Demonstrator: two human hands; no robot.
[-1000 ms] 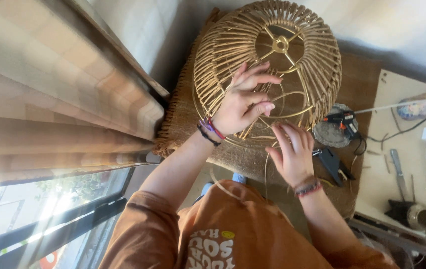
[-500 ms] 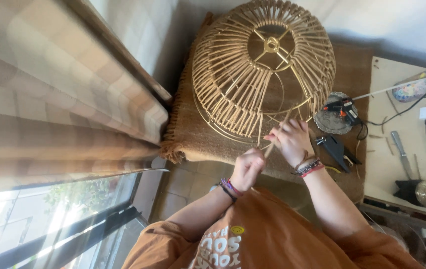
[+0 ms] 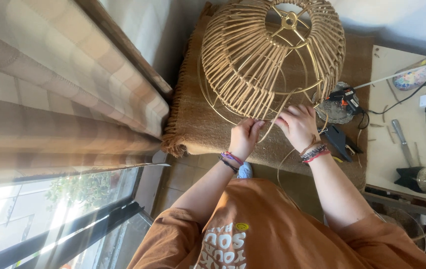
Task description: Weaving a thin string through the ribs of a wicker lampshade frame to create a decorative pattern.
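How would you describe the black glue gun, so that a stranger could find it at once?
Start from the big rattan lampshade on the brown mat. Just right of its lower edge, above the right hand, the glue gun lies on a grey round dish. Unlike the black tool below it, it has orange marks and a cord.

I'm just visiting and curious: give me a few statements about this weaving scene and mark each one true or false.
1. Both hands are at the lower rim of the wicker lampshade. True: the left hand and right hand meet there.
2. The lampshade sits on bare tiles. False: it rests on a brown woven rug.
3. Both wrists carry bracelets. True.
4. A checked curtain hangs beside the window. True.
5. The person wears a blue shirt. False: the shirt is orange-brown.
6. The side table holds nothing. False: cables and tools lie on it.
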